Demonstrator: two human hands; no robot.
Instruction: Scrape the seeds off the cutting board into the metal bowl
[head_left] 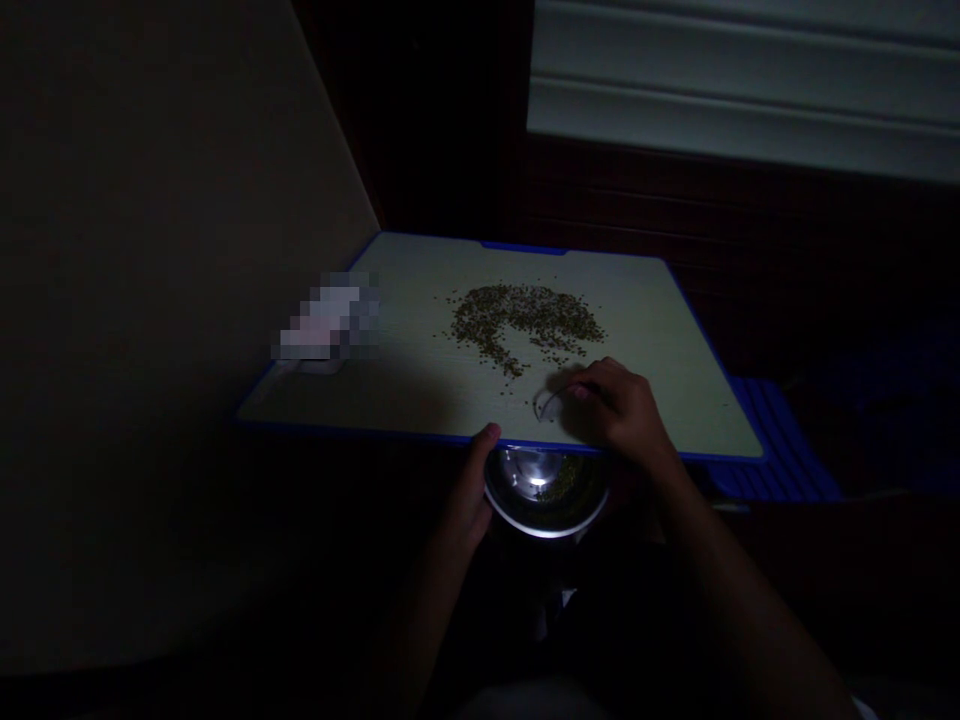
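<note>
A pale board with a blue rim (420,400) lies before me in dim light. A heap of small brown-green grains (521,320) is spread across its middle. My right hand (619,410) rests on the board near the front edge, fingers curled around a small pale scoop-like thing (546,405) just below the heap. My left hand (469,495) grips the rim of a steel bowl (546,490), holding it just under the board's front edge. Some grains lie in the bowl.
A blurred pale object (326,325) sits at the board's left edge. A beige wall (150,300) runs along the left. Something blue and ribbed (772,440) lies at the right. Pale slats (742,80) fill the top right; all else is dark.
</note>
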